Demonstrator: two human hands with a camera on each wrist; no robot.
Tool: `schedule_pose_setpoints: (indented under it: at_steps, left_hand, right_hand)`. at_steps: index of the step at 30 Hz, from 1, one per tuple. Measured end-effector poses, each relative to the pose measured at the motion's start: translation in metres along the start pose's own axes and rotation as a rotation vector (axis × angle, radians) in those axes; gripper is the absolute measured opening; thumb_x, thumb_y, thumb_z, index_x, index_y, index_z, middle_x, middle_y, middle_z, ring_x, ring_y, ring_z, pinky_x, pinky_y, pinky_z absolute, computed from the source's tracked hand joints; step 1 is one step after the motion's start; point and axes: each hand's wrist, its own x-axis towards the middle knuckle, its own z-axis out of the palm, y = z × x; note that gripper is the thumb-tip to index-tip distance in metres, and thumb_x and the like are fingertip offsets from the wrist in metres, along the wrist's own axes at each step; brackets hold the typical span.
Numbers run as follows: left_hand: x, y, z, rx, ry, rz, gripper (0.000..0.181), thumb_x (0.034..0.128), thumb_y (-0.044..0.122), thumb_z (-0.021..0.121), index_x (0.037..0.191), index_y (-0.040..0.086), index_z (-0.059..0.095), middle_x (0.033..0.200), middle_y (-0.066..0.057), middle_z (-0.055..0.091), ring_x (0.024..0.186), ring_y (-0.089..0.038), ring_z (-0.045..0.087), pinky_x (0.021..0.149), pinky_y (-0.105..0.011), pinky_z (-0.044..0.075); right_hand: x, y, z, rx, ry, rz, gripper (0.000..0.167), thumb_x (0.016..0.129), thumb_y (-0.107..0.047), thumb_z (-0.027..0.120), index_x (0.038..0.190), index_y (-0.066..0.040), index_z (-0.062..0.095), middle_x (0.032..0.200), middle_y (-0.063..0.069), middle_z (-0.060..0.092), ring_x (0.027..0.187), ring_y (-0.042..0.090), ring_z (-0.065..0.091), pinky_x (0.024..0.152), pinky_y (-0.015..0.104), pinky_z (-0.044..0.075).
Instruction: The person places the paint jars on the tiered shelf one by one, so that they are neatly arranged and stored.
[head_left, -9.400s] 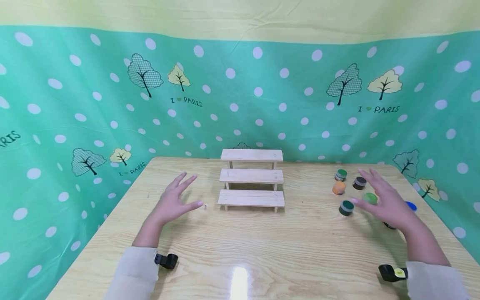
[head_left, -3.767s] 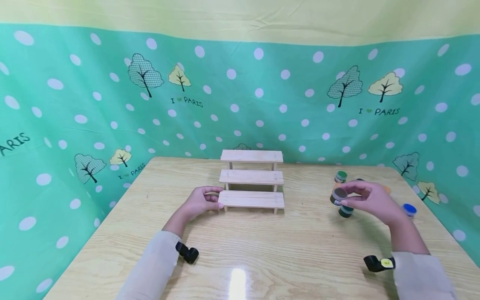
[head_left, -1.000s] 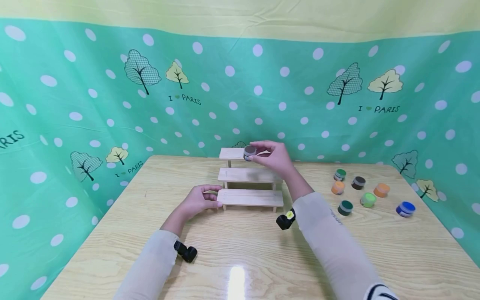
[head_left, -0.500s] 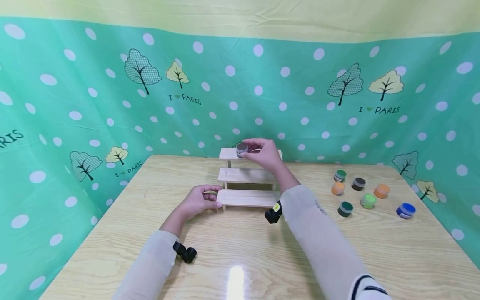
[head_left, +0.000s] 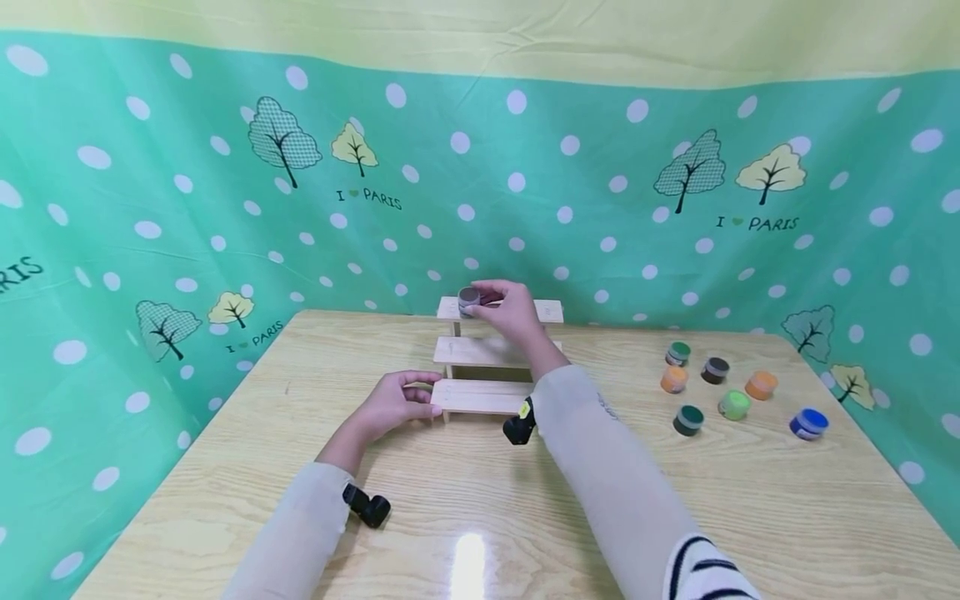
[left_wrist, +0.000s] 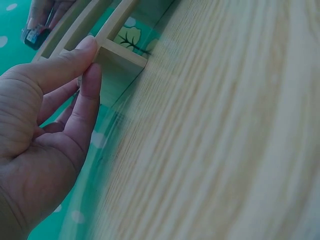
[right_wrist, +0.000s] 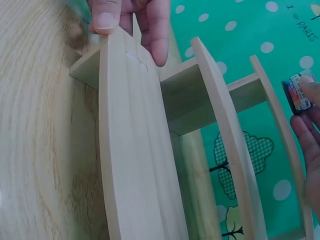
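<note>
A small three-tier wooden shelf [head_left: 480, 397] stands toward the back of the table. My left hand [head_left: 393, 406] pinches the left end of its lowest board, thumb [left_wrist: 75, 57] on top and fingers below. With thumb and fingers my right hand [head_left: 513, 315] holds a small dark-lidded paint jar [head_left: 468, 298] at the left part of the top board. In the right wrist view that jar [right_wrist: 298, 93] shows a colourful label; whether its base touches the board I cannot tell. My right forearm hides the right end of the lowest board.
On the table's right are several other small jars: a green-lidded one [head_left: 678, 353], a black one [head_left: 716, 370], two orange ones [head_left: 674, 379], a light green one [head_left: 734, 405], a dark green one [head_left: 688, 420] and a blue one [head_left: 810, 423]. A polka-dot curtain [head_left: 600, 183] hangs behind.
My right hand picked the dark-lidded jar from the group on the right, brought it to the top board and slid leftward along it. My left hand went to the lowest board and stays there.
</note>
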Motion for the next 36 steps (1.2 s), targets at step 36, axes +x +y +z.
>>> schedule_pose_setpoints:
  at_steps: [36]
  left_hand:
    - [0.002,0.000,0.001,0.035,0.007,-0.002,0.061,0.0738,0.002,0.083,0.130,0.004,0.059,0.091,-0.014,0.065,0.079,-0.022,0.065,0.069,-0.032,0.057]
  right_hand:
    - [-0.013,0.003,-0.008,0.064,0.055,-0.046,0.046,0.083,-0.008,0.078,0.126,-0.008,0.064,0.125,0.011,0.062,0.110,0.023,0.061,0.089,0.024,0.051]
